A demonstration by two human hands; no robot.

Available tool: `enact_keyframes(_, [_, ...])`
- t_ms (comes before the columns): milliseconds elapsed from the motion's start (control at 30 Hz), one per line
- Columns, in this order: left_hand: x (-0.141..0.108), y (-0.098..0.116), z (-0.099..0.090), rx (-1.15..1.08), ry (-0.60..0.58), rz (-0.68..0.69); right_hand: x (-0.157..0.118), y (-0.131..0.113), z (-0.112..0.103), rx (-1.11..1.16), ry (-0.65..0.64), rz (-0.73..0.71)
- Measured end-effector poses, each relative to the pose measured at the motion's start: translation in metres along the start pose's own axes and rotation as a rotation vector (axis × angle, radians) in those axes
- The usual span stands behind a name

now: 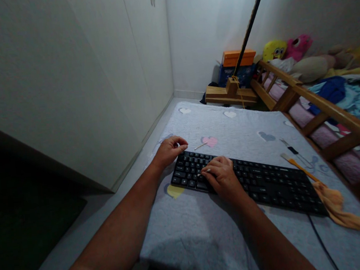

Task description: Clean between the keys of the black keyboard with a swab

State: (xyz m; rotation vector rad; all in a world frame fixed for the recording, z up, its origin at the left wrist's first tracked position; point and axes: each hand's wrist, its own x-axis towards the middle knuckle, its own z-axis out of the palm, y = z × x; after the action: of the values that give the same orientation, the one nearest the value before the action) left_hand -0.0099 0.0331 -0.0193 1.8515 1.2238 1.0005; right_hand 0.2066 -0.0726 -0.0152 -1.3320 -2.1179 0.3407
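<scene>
A black keyboard point(274, 183) lies at a slant on the light blue patterned cloth. My right hand point(224, 175) rests over its left half with the fingers closed in a pinch. Between them is a cotton swab point(208, 171), its white tip close to the keys. My left hand point(170, 150) is at the keyboard's far left corner, its fingers curled and the thumb meeting them. Whatever may be inside that pinch is hidden. Just beyond the keyboard lies a second cotton swab point(200, 145), near a pink heart print.
Right of the keyboard are an orange-handled brush point(294, 162), a black-and-metal tool point(292, 150) and a crumpled orange cloth point(340, 208). A cable point(320, 240) runs toward me. A wooden bed rail point(333, 107) borders the right side; a pale cabinet point(112, 65) stands left.
</scene>
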Motion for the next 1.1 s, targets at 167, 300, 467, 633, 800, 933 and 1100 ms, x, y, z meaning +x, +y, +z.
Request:
enact_keyframes(167, [-0.003, 0.01, -0.004, -0.2, -0.122, -0.027, 0.0, 0.002, 0.002, -0.014, 0.031, -0.004])
enact_keyframes(300, [-0.007, 0.023, -0.006, -0.222, -0.248, -0.031, 0.0, 0.002, 0.004, -0.021, 0.047, -0.001])
enact_keyframes(467, [-0.011, 0.034, -0.004, -0.223, -0.362, 0.041, 0.002, 0.0, 0.007, -0.057, 0.068, -0.029])
enact_keyframes(633, [-0.013, 0.042, 0.0, -0.202, -0.403, 0.139, 0.004, -0.002, 0.01, -0.077, 0.075, -0.054])
enact_keyframes(800, [-0.016, 0.048, 0.005, -0.093, -0.456, 0.186, 0.004, -0.002, 0.01, -0.102, 0.067, -0.048])
enact_keyframes(933, [-0.017, 0.048, 0.007, -0.065, -0.47, 0.2, 0.004, -0.002, 0.011, -0.109, 0.049, -0.039])
enact_keyframes(1100, [-0.02, 0.05, 0.006, -0.085, -0.505, 0.201, 0.003, -0.003, 0.012, -0.115, 0.074, -0.034])
